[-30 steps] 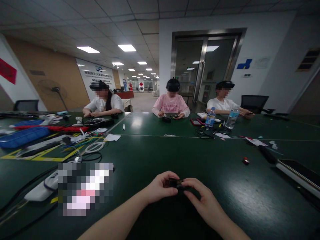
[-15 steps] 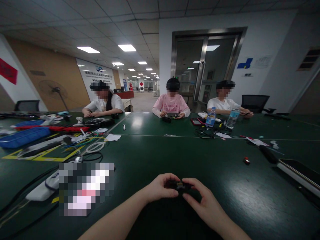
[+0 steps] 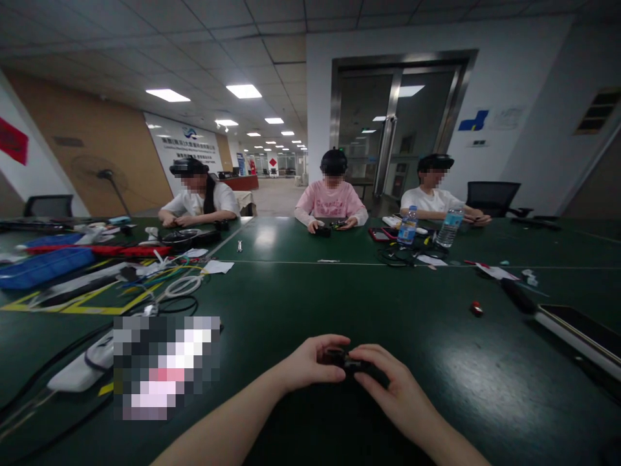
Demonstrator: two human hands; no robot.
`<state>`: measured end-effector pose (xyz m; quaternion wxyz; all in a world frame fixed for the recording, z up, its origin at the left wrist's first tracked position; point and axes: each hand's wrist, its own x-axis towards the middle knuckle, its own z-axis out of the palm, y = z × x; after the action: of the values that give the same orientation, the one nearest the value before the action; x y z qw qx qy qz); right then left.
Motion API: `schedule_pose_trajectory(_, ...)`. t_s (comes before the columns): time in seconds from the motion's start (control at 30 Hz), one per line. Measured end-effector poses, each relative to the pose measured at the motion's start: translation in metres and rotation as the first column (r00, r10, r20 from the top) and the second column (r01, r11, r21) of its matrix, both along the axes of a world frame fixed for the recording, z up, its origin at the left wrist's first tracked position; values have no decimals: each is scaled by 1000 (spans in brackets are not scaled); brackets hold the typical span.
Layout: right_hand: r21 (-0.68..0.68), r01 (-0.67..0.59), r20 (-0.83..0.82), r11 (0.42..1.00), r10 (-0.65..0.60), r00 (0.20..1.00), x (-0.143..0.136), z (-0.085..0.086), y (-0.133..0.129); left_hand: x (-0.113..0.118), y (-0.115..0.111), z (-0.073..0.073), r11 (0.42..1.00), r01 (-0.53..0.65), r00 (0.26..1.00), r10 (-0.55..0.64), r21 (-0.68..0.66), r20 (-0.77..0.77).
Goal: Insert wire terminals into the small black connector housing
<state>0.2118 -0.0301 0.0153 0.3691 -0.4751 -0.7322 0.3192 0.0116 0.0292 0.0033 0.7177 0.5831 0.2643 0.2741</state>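
Just above the near part of the green table, a small dark object (image 3: 345, 364) lies between my two hands. It looks black, with a short rounded body, but its kind is too dark to make out. My left hand (image 3: 315, 364) grips its left end, thumb below and fingers curled over the top. From the right, my right hand (image 3: 383, 375) pinches the other end between thumb and fingers. Part of the object is hidden behind the fingers.
Left lie a white power strip (image 3: 80, 372), coiled cables (image 3: 183, 287) and a blue tray (image 3: 48, 266). A small red item (image 3: 476, 308) and a white-edged device (image 3: 577, 333) are on the right. Bottles (image 3: 408, 226) stand farther back, where three people sit across the green table (image 3: 291, 298).
My right fingers have shifted slightly left over the dark object. A yellowish part that showed between my hands earlier is no longer visible. The left hand has barely moved.
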Motion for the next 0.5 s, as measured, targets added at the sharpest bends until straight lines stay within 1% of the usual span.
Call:
schedule_pose_trajectory(0.1,10,-8,-12,1000,8,1000,-1,1,-1,0,0,2,1000,2,1000,-2,2,-13)
schedule_pose_trajectory(0.2,-15,-3,-21,1000,3,1000,-2,4,-1,-1,0,3,999,20,1000,-20,27,-24)
schedule_pose_trajectory(0.33,-70,21,-27,997,-23,999,-3,4,-2,-2,2,-1,999,13,999,-11,37,-52)
schedule_pose_trajectory(0.5,-82,15,-19,997,-16,1000,-4,5,-1,-1,2,-3,999,-12,998,15,43,-55)
